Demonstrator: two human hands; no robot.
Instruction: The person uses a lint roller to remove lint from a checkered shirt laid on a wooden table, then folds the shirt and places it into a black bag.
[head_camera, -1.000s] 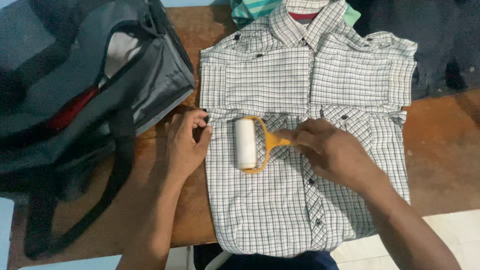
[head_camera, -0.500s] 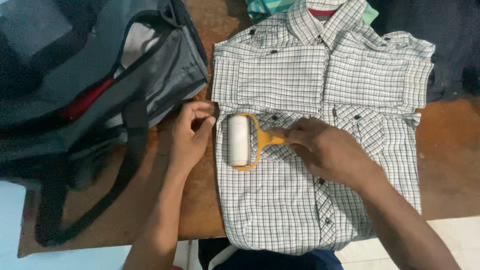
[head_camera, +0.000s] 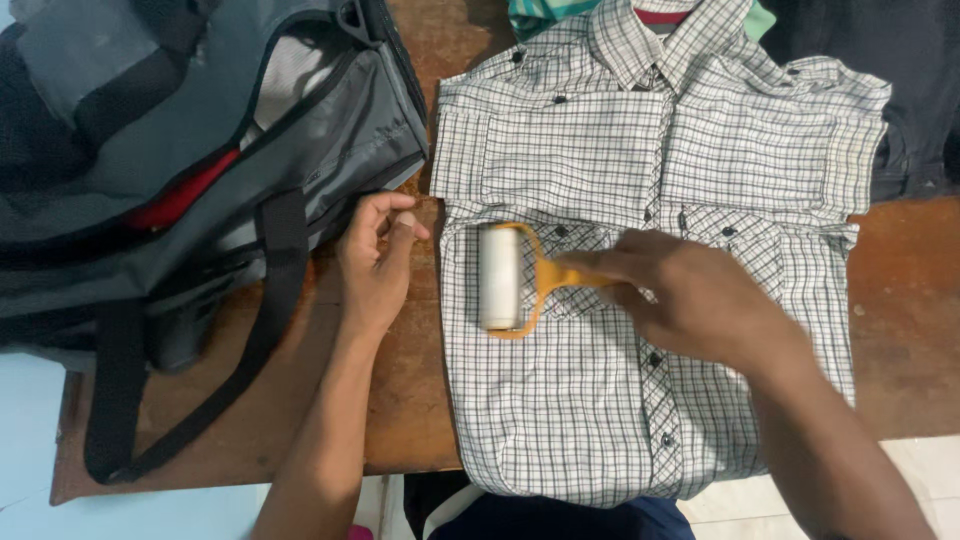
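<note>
A person stands at a wooden table (head_camera: 400, 420) and looks straight down at it. Both forearms reach in from the near edge.

Nearest, the front hem of a folded shirt (head_camera: 560, 420) hangs just over the table's edge. The shirt is white with a fine dark check, lies face up and buttoned, and has dark buttons down the front. Something dark blue shows below the edge, too cut off to identify.

The right hand (head_camera: 690, 295) rests over the middle of the shirt, fingers wrapped around the yellow handle of a lint roller (head_camera: 500, 278). The roller's white drum lies flat on the fabric, on the shirt's left half, with its long side running toward and away from the person. The yellow frame curves around the drum's ends.

The left hand (head_camera: 372, 262) sits on the bare wood just beside the shirt's left edge. It holds nothing; its fingers curl loosely, with the fingertips near or touching the fabric's edge, which I cannot tell for sure.

To the left of that hand lies a large grey bag (head_camera: 180, 140) with a red patch showing and a black strap (head_camera: 250, 330) trailing across the wood toward the near edge.

Farther off, the shirt's collar points away, with folded sleeves across the chest. Beyond it sit green striped cloth (head_camera: 540, 14) and, to the right, dark clothing (head_camera: 880, 70).
</note>
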